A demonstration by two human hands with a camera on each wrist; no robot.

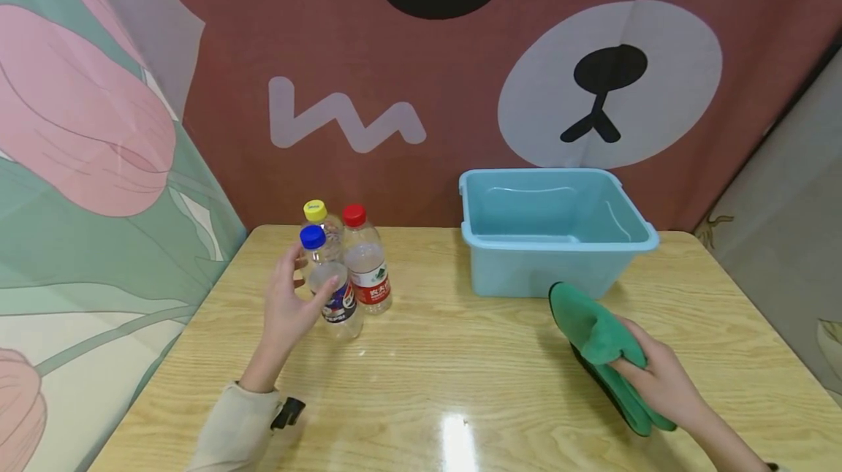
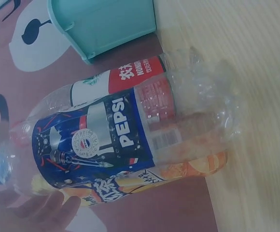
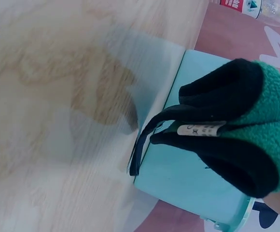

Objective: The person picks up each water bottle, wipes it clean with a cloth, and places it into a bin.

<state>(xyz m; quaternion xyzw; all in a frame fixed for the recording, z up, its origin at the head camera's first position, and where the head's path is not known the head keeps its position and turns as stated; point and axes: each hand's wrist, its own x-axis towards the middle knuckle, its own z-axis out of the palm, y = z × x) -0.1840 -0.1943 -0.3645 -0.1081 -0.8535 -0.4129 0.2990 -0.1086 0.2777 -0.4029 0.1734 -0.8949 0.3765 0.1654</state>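
Blue-cap btl stood upright on the table, far left, cap up, long axis vert.; its Pepsi label showed in the left wrist view. Green cloth, folded w/ dark edging, was near right, just this side of the bin; its long axis ran diag., one end far left, the other near right. A white tag stuck out btwn its folds.

L hand was loosely spread at the blue-cap btl's upper part, fingers to its left, thumb over its near side; firm contact couldn't be told. R hand gripped the green cloth, thumb and fingers closed abt the fold.

Bin, light blue plastic, sat far right, mouth up, inner walls and floor in view. Yellow-cap btl stood upright behind the blue-cap btl, partly hidden; red-cap btl, also upright, w/ red-and-white label, was just to its right. Btl contents couldn't be made out.
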